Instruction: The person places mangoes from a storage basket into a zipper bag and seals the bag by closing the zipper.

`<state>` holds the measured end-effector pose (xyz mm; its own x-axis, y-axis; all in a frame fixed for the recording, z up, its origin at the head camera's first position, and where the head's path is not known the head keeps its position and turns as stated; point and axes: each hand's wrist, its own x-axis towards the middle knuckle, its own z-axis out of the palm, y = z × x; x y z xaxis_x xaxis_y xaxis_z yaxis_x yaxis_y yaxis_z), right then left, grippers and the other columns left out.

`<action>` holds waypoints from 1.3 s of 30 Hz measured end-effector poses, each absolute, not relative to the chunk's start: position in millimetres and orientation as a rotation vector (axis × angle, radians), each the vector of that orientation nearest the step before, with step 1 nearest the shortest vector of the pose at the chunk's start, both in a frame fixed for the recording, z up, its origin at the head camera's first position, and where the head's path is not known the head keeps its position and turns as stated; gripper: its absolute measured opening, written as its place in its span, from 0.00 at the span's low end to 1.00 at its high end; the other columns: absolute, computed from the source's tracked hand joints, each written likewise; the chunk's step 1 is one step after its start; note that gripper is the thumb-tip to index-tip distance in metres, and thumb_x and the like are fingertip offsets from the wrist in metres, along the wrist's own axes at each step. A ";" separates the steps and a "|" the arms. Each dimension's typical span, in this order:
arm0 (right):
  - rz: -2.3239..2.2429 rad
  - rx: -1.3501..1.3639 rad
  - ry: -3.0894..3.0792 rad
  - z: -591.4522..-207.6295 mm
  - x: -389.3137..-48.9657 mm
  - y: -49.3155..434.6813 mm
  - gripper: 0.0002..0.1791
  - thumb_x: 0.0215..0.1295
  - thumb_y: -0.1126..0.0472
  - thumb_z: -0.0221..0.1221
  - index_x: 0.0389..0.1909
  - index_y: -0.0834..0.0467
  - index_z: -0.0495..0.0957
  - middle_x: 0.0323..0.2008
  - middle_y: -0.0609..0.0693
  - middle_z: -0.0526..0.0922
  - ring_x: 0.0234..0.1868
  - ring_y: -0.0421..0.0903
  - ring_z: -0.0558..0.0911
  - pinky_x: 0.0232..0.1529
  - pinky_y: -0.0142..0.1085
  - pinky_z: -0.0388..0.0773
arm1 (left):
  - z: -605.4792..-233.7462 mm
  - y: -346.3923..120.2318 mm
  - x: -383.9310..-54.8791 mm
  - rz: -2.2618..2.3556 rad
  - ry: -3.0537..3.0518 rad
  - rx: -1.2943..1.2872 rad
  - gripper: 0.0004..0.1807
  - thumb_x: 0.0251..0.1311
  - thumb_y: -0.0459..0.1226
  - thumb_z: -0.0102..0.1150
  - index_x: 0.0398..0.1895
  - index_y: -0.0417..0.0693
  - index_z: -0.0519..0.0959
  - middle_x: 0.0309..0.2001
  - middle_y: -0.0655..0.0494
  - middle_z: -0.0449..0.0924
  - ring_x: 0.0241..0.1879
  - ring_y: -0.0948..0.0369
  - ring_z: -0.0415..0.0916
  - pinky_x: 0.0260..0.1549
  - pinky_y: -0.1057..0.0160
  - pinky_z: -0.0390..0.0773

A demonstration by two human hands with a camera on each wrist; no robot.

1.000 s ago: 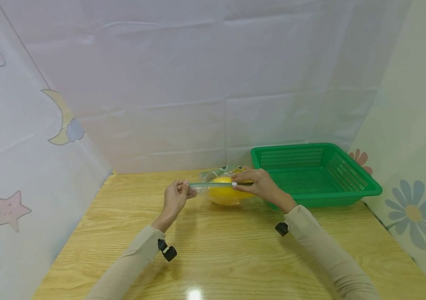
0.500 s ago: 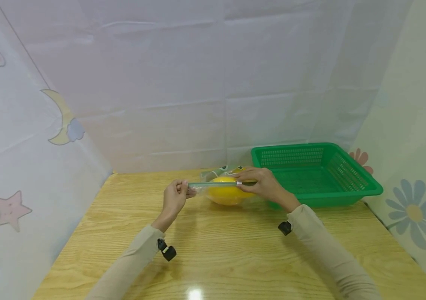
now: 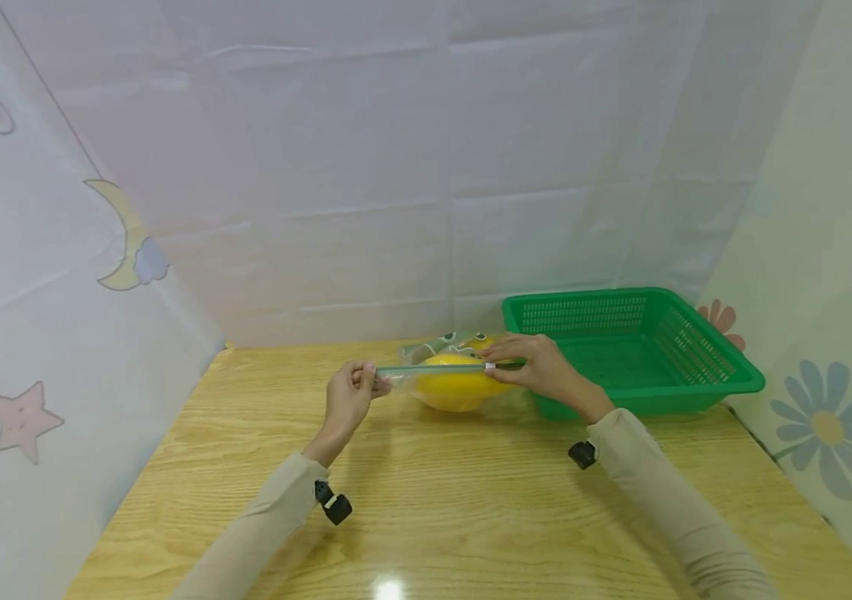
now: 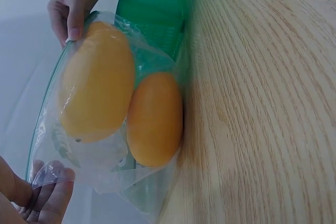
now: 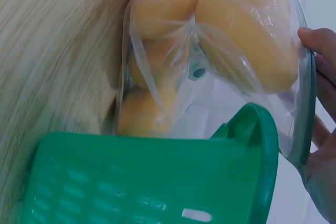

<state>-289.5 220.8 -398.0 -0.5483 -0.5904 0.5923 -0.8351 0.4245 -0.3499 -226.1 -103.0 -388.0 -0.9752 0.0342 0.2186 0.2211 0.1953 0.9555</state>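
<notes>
A clear zip bag [image 3: 417, 352] with a green zip strip [image 3: 429, 368] stands on the table, its top edge held up between my hands. Inside are several yellow-orange oval fruits that look like mangoes [image 4: 100, 85]; the right wrist view shows smaller rounder ones [image 5: 144, 111] below. With thumb and fingers, my left hand [image 3: 348, 398] pinches the left end of the strip. My right hand [image 3: 546, 368] pinches the strip at a small white slider [image 3: 489, 367], nearer its right end. In the right wrist view the slider is hidden.
A green plastic basket [image 3: 621, 388] stands at the back right, close beside the bag and my right hand. The wooden table [image 3: 426, 500] spreads out in front. A printed cloth wall [image 3: 336, 208] rises behind the table, with others at the sides.
My right hand has slid to the right along the strip, and the white slider has moved with it. My left hand has stayed at the left end.
</notes>
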 end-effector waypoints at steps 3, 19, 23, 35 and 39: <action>0.885 1.203 -2.328 -399.1 -289.6 225.5 0.12 0.58 0.63 0.70 0.44 0.57 0.88 0.46 0.52 0.87 0.51 0.53 0.82 0.48 0.51 0.80 | -388.2 -102.4 -225.8 -1.893 -2.305 -0.244 0.14 0.75 0.29 0.44 0.51 0.19 0.70 0.41 0.27 0.80 0.44 0.35 0.80 0.47 0.49 0.80; 0.937 1.232 -2.343 -394.9 -289.1 241.4 0.09 0.58 0.66 0.70 0.40 0.57 0.88 0.42 0.56 0.87 0.42 0.48 0.85 0.60 0.56 0.70 | -407.0 -105.7 -241.2 -1.884 -2.307 -0.201 0.15 0.76 0.30 0.43 0.51 0.21 0.70 0.41 0.29 0.81 0.43 0.37 0.81 0.45 0.50 0.81; 0.960 1.231 -2.344 -396.2 -289.9 246.5 0.10 0.58 0.69 0.69 0.41 0.59 0.87 0.41 0.56 0.87 0.44 0.52 0.84 0.60 0.56 0.70 | -420.4 -109.6 -250.7 -1.881 -2.295 -0.193 0.15 0.76 0.32 0.44 0.52 0.23 0.71 0.40 0.32 0.82 0.41 0.40 0.83 0.43 0.54 0.82; 0.973 1.124 -2.424 -397.7 -288.1 262.5 0.11 0.59 0.66 0.69 0.43 0.58 0.87 0.44 0.54 0.87 0.57 0.65 0.77 0.56 0.59 0.73 | -422.4 -110.9 -252.2 -1.869 -2.273 -0.180 0.14 0.75 0.34 0.46 0.50 0.26 0.72 0.37 0.37 0.84 0.38 0.47 0.85 0.39 0.60 0.83; 0.975 1.096 -2.447 -398.7 -288.2 267.0 0.11 0.59 0.65 0.69 0.44 0.57 0.87 0.43 0.51 0.87 0.57 0.65 0.77 0.57 0.59 0.72 | -422.0 -110.9 -251.8 -1.870 -2.280 -0.175 0.15 0.76 0.34 0.46 0.51 0.26 0.72 0.38 0.36 0.84 0.39 0.46 0.84 0.40 0.58 0.83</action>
